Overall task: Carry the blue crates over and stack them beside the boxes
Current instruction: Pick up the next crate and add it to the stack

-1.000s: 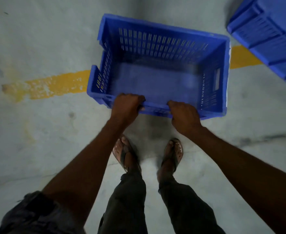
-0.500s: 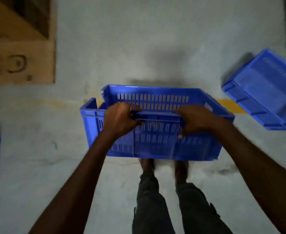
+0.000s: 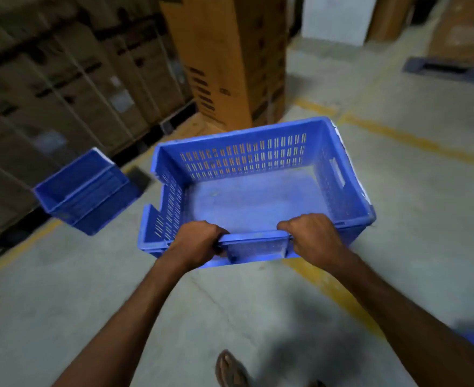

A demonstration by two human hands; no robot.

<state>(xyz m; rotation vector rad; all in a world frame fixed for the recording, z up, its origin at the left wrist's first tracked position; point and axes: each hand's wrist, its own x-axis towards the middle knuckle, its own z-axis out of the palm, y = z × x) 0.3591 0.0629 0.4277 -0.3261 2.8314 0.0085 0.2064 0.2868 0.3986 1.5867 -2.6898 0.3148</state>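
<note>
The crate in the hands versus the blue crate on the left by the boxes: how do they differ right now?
The held crate is gripped at its near rim by the left hand and right hand; the left crate is touched by nobody. The held crate sits centre frame and looks larger; the left crate lies farther off beside the boxes. The held crate's slotted walls read clearly; the left crate is blurred. Both are blue, open-topped and appear empty.

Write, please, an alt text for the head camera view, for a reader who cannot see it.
Two hands, left hand and right hand, grip the near rim of an empty blue crate held above a concrete floor. Another blue crate sits ahead on the left, beside stacked cardboard boxes.
</note>
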